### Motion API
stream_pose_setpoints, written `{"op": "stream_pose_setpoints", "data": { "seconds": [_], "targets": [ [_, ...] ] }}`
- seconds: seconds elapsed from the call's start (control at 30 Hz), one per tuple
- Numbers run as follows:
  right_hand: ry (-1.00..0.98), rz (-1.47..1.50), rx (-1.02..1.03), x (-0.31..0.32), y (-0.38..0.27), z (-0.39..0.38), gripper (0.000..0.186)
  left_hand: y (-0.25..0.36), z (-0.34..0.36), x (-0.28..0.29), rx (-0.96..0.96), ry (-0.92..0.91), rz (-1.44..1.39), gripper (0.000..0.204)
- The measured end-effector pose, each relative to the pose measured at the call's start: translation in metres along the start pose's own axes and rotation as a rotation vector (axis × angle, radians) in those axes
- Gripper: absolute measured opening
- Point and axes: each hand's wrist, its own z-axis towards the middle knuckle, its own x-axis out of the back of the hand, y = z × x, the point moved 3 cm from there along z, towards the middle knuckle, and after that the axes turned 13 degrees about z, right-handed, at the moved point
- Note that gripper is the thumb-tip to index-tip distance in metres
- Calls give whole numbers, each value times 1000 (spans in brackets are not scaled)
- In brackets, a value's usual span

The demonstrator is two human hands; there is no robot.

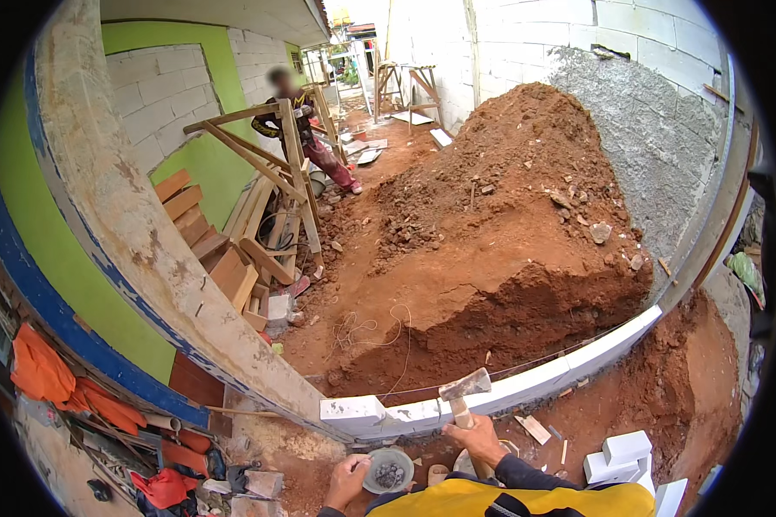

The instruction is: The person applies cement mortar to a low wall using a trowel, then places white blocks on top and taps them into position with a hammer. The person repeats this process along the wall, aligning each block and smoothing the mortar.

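My right hand (pixel 478 441) is wrapped round the wooden handle of a hatchet (pixel 464 386). Its grey metal head is raised over a low, curving-looking row of white blocks (pixel 526 392). Whether the head touches the blocks I cannot tell. To the left, my left hand (pixel 347 479) has its fingers curled closed beside a grey bucket (pixel 370 472). What those fingers hold, if anything, is hidden. Dark grey mortar-like stuff (pixel 391 475) lies in the bucket. A thin string runs along the top of the block row.
Loose white blocks (pixel 627 449) stand at the lower right. Beyond the row rises a large mound of red soil (pixel 509 207). A concrete column (pixel 129 198) stands at left, near stacked planks (pixel 233 274). Another person (pixel 297 129) is farther back by a wooden trestle (pixel 293 159).
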Motion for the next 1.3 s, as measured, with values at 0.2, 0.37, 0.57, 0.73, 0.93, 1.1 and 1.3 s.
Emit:
{"op": "stream_pose_setpoints", "data": {
  "seconds": [0.2, 0.37, 0.57, 0.73, 0.93, 1.1, 1.3],
  "targets": [
    [-229, 40, -41, -31, -20, -17, 30, 50, 7, -27, -89, -182, -47, 37],
    [-297, -61, -50, -47, -10, -17, 33, 68, 7, -48, -33, -388, -73, 38],
    [-378, -82, -87, -51, -4, -15, 27, 69, 3, -49, -82, -373, -4, 34],
    [-405, -146, -84, -49, -11, -20, 25, 59, 8, -52, -98, -401, -84, 32],
    [-422, -149, -99, -48, -7, -17, 25, 56, 12, -51, -129, -399, -53, 32],
    [-385, -70, -33, -47, 2, -13, 29, 66, 10, -42, -61, -310, -144, 32],
    [-335, -65, -56, -47, -6, -19, 30, 74, 7, -34, -56, -196, -232, 29]
  ]
}}
